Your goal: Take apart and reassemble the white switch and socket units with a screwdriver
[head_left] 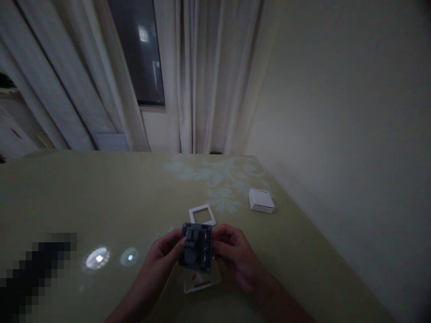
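Note:
Between my two hands, above the table, is a dark grey wall switch module (197, 247), tilted up so that a face with raised blocks and slots shows. My left hand (164, 253) grips its left edge, thumb on the near face. At the right edge, the fingers of my right hand (235, 253) are closed on the module. Just beyond it a white square frame (212, 215) lies flat on the table. Under the module sits a pale plate (202, 283), partly hidden by it.
A small white box-shaped piece (261, 200) lies on the patterned table (134, 193) at the right, near the wall (343, 134). Curtains (215, 80) and a dark window (141, 54) stand behind the far table edge. Pixelation covers a dark shape at lower left.

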### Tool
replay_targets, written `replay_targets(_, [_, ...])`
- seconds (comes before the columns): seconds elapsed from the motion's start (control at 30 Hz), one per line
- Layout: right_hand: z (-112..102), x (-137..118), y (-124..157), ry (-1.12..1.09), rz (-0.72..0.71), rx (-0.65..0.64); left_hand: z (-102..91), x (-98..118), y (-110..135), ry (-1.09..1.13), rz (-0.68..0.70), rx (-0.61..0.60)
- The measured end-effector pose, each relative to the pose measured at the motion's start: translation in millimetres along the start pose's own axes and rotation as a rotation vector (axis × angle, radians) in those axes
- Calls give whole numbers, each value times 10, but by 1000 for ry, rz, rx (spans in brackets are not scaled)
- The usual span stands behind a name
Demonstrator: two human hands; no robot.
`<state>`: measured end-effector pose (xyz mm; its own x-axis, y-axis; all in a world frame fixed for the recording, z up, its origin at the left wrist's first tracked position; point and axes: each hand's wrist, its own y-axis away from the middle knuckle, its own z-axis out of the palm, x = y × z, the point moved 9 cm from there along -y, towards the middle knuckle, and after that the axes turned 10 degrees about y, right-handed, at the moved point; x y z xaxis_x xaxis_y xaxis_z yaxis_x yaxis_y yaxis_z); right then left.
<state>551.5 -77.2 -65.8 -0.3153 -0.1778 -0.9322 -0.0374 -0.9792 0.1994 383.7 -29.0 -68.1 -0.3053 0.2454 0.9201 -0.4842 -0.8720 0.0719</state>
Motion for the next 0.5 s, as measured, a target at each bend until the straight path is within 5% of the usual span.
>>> replay_targets(0.3, [77, -98, 25, 20, -140, -37, 19, -77, 2, 146, -19, 24])
replay_targets(0.5, [-295, -283, -68, 616, -318, 200, -125, -42, -23, 285, 4, 148])
